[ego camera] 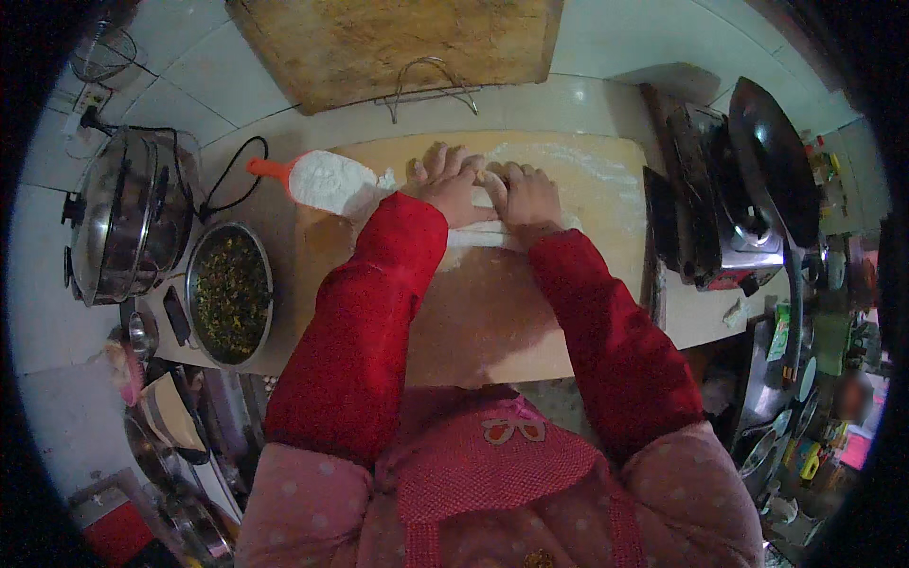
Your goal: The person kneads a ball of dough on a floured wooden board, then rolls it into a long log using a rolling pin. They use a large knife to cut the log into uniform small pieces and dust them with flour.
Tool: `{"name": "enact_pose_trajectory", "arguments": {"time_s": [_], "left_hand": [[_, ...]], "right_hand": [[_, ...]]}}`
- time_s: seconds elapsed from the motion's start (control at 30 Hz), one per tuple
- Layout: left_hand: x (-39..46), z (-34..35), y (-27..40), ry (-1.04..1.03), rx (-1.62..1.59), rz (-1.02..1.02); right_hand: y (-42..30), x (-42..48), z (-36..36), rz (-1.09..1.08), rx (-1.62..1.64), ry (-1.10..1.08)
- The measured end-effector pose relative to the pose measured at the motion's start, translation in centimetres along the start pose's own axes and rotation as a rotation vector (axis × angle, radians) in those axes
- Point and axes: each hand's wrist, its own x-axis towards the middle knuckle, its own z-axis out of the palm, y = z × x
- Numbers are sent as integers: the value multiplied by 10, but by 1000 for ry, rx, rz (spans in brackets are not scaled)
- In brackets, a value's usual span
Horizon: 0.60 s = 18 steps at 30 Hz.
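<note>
Both my hands are on a piece of pale dough (477, 236) lying on a floured wooden board (490, 298). My left hand (449, 186) rests with spread fingers on the upper left of the dough, and my right hand (527, 195) lies on its right part, the thumbs close together. My palms hide much of the dough, whose lower edge shows as a long fold or roll. To the left of my left hand, an orange scoop (268, 168) full of white flour (330, 183) sits on the board's upper left corner. More flour is smeared at the board's upper right.
Left stand a metal bowl of chopped green filling (231, 295) and a lidded steel electric pot (128, 216) with a black cord. At right are a gas stove (738, 245) and an upright dark wok (774, 163). A large wooden board (405, 42) leans against the tiled wall behind a wire rack (433, 89).
</note>
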Motion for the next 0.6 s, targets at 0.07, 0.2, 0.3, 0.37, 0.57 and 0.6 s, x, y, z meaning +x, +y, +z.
{"name": "enact_pose_trajectory", "arguments": {"time_s": [0.07, 0.2, 0.3, 0.37, 0.57, 0.6], "left_hand": [[-9, -3, 7, 59, 62, -1], [-45, 5, 13, -86, -253, 171], [-101, -9, 40, -16, -212, 112], [-134, 30, 49, 255, 95, 120], [-173, 78, 34, 368, -3, 189], [-166, 74, 33, 372, -43, 181]], "right_hand": [[1, -3, 1, -34, 106, 73], [-13, -35, -16, -32, 29, 5], [-45, -88, -43, 71, 183, 48], [-56, -122, -15, -18, 94, 285], [-48, -164, 16, -98, -47, 275], [-47, -156, 11, -94, -38, 250]]}}
